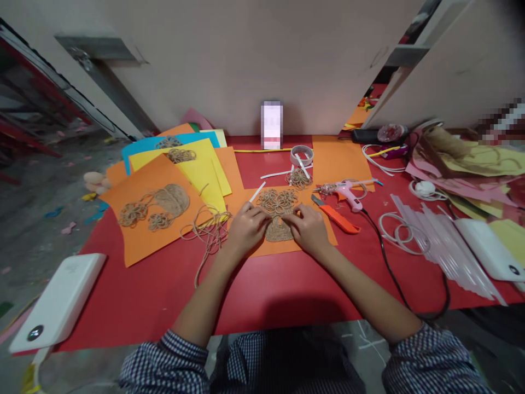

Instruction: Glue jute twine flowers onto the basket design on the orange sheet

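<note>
On an orange paper sheet [328,235] lies a twine ornament [280,231]: a coiled, rounded base with looped twine flowers [277,202] just above it. My left hand [247,225] pinches the upper left of the base, its fingertips closed. From the other side, my right hand [308,227] pinches the upper right, thumb and forefinger together. The fingertips hide the exact spots they grip. Loose twine [211,235] trails beside my left forearm. A box cutter [338,217] with an orange handle and a pink glue gun [346,194] lie right of my right hand.
More twine pieces [172,200] lie on stacked coloured sheets at left. A tape roll [302,156] and a lit phone [272,125] are at the back. Glue sticks [447,246] and a power bank [490,249] lie at right, another power bank [59,301] at left. A black cable [388,268] crosses the table.
</note>
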The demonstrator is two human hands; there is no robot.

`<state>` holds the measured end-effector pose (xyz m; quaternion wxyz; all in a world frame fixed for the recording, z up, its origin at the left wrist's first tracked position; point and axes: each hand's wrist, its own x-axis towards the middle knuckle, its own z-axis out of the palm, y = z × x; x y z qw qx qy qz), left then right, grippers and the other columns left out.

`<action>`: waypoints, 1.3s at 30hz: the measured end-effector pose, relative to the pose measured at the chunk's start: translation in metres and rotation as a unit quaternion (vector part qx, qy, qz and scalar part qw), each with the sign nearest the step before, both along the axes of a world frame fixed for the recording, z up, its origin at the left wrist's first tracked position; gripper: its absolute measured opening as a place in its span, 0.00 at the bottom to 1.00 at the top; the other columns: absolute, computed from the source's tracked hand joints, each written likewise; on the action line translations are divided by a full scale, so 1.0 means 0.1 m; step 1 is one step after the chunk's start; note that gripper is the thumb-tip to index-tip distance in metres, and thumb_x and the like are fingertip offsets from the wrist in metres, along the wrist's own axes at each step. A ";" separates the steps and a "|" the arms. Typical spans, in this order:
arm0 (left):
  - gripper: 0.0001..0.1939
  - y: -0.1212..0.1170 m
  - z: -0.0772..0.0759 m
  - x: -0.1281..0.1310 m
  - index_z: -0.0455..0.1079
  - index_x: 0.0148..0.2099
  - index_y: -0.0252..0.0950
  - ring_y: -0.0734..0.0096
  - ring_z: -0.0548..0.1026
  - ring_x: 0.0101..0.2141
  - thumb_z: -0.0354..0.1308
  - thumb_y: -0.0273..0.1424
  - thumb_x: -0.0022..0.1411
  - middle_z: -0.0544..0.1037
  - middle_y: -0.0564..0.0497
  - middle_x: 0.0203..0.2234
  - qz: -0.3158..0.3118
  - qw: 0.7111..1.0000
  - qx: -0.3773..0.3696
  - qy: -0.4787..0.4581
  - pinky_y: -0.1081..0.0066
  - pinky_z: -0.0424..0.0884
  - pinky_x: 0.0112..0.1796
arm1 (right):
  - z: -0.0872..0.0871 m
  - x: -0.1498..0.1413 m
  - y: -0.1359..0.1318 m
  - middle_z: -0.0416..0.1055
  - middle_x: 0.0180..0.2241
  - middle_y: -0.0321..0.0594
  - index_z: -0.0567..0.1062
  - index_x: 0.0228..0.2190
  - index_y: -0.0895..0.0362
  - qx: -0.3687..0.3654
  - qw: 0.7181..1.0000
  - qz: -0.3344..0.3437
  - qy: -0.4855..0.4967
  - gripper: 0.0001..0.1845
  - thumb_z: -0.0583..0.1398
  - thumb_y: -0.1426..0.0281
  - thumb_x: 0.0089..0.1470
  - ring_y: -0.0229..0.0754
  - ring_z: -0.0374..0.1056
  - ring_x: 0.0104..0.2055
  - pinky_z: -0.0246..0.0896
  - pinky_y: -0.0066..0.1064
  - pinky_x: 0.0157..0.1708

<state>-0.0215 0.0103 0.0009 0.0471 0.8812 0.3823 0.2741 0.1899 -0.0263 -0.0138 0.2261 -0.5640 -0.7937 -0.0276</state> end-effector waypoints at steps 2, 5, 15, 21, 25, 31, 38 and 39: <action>0.10 -0.01 0.00 0.01 0.77 0.40 0.35 0.63 0.68 0.36 0.54 0.31 0.69 0.80 0.47 0.33 -0.005 1.000 -0.007 0.000 0.63 0.66 0.40 | 0.00 0.00 0.01 0.70 0.40 0.43 0.80 0.43 0.49 -0.006 1.000 0.007 0.005 0.13 0.55 0.66 0.65 0.43 0.61 0.40 0.47 0.34 0.37; 0.10 -0.02 0.00 0.01 0.77 0.40 0.36 0.63 0.68 0.36 0.54 0.31 0.69 0.79 0.47 0.32 -0.012 1.000 -0.014 0.000 0.64 0.66 0.40 | 0.00 0.00 0.01 0.69 0.41 0.44 0.79 0.44 0.49 -0.022 1.000 0.012 -0.001 0.12 0.56 0.68 0.64 0.44 0.61 0.41 0.48 0.34 0.36; 0.08 -0.04 0.00 0.02 0.76 0.39 0.35 0.62 0.67 0.37 0.55 0.29 0.67 0.78 0.47 0.31 -0.018 0.999 -0.037 0.011 0.63 0.66 0.39 | 0.03 0.00 0.03 0.69 0.41 0.45 0.79 0.45 0.50 -0.046 0.998 0.015 0.028 0.14 0.54 0.67 0.65 0.44 0.63 0.42 0.52 0.33 0.38; 0.08 -0.04 0.01 0.04 0.76 0.38 0.35 0.62 0.68 0.37 0.55 0.28 0.67 0.78 0.47 0.31 -0.025 0.998 -0.049 0.010 0.63 0.66 0.39 | 0.04 -0.02 0.02 0.69 0.42 0.45 0.78 0.46 0.49 -0.056 0.998 0.007 0.004 0.14 0.54 0.68 0.65 0.44 0.63 0.42 0.50 0.33 0.37; 0.08 -0.04 0.01 0.04 0.76 0.39 0.35 0.62 0.67 0.37 0.55 0.29 0.68 0.78 0.47 0.32 -0.024 0.998 -0.050 0.015 0.63 0.66 0.40 | 0.04 -0.02 0.01 0.68 0.42 0.43 0.78 0.44 0.49 -0.046 0.998 0.018 0.033 0.14 0.54 0.68 0.65 0.43 0.63 0.42 0.53 0.33 0.38; 0.08 -0.03 -0.02 0.04 0.75 0.39 0.35 0.61 0.68 0.37 0.55 0.29 0.68 0.78 0.47 0.32 -0.025 0.998 -0.056 0.012 0.63 0.66 0.39 | 0.21 0.31 0.13 0.67 0.47 0.47 0.74 0.46 0.56 0.034 0.987 -0.143 0.066 0.15 0.53 0.67 0.63 0.49 0.60 0.50 0.57 0.40 0.47; 0.07 -0.04 -0.06 0.06 0.74 0.39 0.35 0.61 0.70 0.38 0.54 0.27 0.68 0.78 0.46 0.33 -0.012 0.997 -0.077 0.002 0.62 0.67 0.40 | 0.16 1.11 0.25 0.64 0.50 0.68 0.66 0.51 0.68 -0.021 0.916 -0.400 0.023 0.34 0.58 0.52 0.56 0.65 0.59 0.52 0.59 0.53 0.44; 0.07 -0.03 -0.06 0.06 0.74 0.38 0.35 0.61 0.70 0.38 0.54 0.27 0.68 0.78 0.46 0.33 -0.009 0.997 -0.082 -0.003 0.62 0.67 0.40 | 0.13 1.18 0.26 0.65 0.49 0.67 0.67 0.51 0.68 -0.040 0.920 -0.390 0.028 0.35 0.58 0.51 0.56 0.64 0.61 0.51 0.60 0.52 0.45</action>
